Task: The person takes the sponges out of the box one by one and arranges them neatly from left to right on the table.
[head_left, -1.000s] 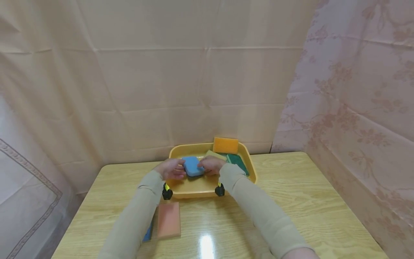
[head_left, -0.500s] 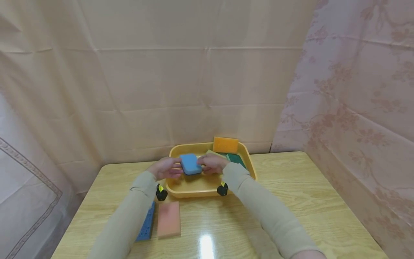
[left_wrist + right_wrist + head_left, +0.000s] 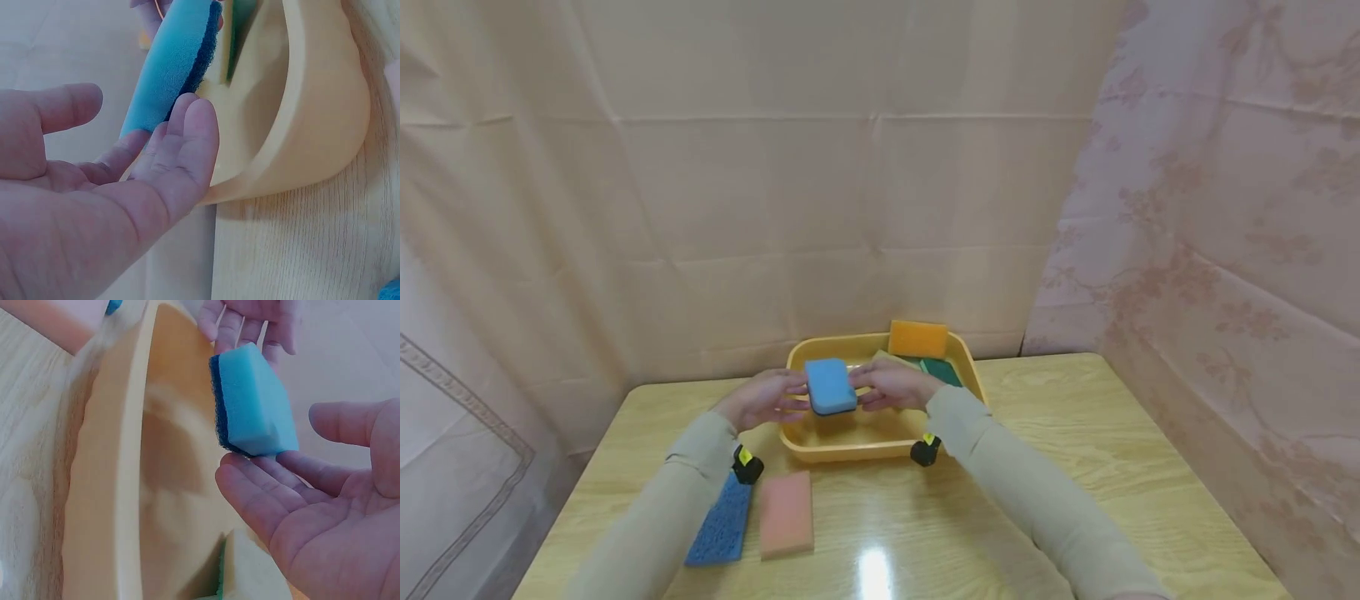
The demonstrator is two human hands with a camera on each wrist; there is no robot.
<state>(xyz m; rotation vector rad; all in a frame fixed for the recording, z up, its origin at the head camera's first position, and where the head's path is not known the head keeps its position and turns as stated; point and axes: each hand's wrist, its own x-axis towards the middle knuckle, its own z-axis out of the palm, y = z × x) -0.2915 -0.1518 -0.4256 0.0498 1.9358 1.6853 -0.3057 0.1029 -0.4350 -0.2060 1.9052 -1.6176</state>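
A light-blue sponge with a dark-blue scouring side (image 3: 831, 386) is held above the yellow tray (image 3: 850, 453), between the fingertips of both hands. My left hand (image 3: 765, 398) supports one end with nearly straight fingers; in the left wrist view its thumb stands apart from the sponge. At the opposite end, my right hand (image 3: 895, 385) touches the sponge with extended fingertips, its thumb also apart in the right wrist view. Inside the tray on the right lie a pale yellow sponge (image 3: 250, 569), partly hidden by the right hand, and a dark green sponge (image 3: 942, 371).
An orange sponge (image 3: 917, 339) leans up at the tray's back rim. In front of the tray, a pink sponge (image 3: 786, 515) and a blue sponge (image 3: 722, 525) lie on the wooden table (image 3: 1075, 467). Cloth curtains (image 3: 865, 208) hang behind and at the sides.
Both hands have moved left with the light-blue sponge, which has risen clear of the tray floor. The left forearm's shift uncovers more of the blue sponge on the table.
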